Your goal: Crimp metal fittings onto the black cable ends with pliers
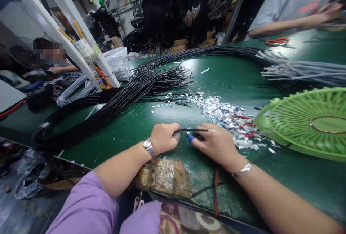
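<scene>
A thin black cable (186, 130) is pinched in my left hand (163, 138), between thumb and fingers. It points right, and its pale, foil-like end (212, 131) lies across the fingers of my right hand (220, 146). My right hand is curled closed beside the cable, with a blue cover (190, 137) on one fingertip. Something dark shows between its thumb and fingers, too hidden to name. Behind my hands, a large bundle of black cables (113, 113) lies looped on the green table (129, 144), with stripped ends toward the middle.
Foil scraps (218, 107) and red-handled tools (244, 134) lie near a green fan (310, 124) at right. Grey-sheathed cables (305, 70) and red scissors (278, 41) are farther back. A taped cardboard piece (170, 178) sits at the front edge. Two co-workers sit across, left and right.
</scene>
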A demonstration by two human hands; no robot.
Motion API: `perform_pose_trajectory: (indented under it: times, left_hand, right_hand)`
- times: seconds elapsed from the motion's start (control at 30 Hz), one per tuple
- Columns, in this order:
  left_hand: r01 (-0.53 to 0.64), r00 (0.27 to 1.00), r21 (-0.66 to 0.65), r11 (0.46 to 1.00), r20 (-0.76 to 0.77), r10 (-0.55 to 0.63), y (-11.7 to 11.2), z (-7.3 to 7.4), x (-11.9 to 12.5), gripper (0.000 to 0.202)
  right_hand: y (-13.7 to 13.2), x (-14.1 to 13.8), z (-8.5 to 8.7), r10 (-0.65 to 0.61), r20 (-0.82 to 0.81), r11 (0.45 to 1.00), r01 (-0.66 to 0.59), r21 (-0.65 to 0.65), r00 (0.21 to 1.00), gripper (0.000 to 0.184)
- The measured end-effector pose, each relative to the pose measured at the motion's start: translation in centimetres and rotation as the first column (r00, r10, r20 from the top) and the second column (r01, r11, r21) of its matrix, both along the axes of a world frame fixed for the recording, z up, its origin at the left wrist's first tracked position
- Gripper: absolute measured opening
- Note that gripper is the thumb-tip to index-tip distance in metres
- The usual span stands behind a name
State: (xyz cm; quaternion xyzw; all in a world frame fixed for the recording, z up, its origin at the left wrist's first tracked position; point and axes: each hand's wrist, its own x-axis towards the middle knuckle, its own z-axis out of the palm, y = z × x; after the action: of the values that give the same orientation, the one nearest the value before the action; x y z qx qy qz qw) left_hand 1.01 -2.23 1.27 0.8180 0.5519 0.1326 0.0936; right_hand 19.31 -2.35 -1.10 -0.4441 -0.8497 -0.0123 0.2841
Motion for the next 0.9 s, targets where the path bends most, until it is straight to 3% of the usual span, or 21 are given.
perform_pose_trajectory:
  times: [0.1,0.23,0.4,0.63,0.9]
  left_hand:
    - [-0.088,0.973,-0.041,0.995,0.209,0.095,0.8,-0.3,-0.2,0.015]
    - [-0.079,0.893,-0.137,0.987,0.43,0.131,1.4,-0.9,-0.4,0.027]
    - [-0.046,0.87,-0.174,0.984,0.478,0.125,1.1,-1.1,-0.5,0.026]
    - [-0.009,0.831,-0.201,0.98,0.543,0.119,1.2,-1.1,-0.5,0.027]
    - [0.118,0.744,-0.369,0.922,0.648,0.164,1.2,-0.9,-0.2,0.043]
  right_hand:
    - [-1.0,-0.8,0.1,0.18,0.06,0.981,-0.183,0.059,0.982,0.031]
    - [-0.3,-0.4,-0.4,0.056,-0.012,0.994,-0.055,0.092,0.998,0.032]
    - [1.2,0.8,-1.1,-0.055,-0.067,0.992,0.063,0.112,0.996,0.027]
    - [1.1,0.4,-1.3,0.01,-0.193,1.0,-0.004,0.029,0.981,0.018]
    - [1.3,0.3,-1.4,0.064,-0.192,0.998,-0.06,0.03,0.979,0.008]
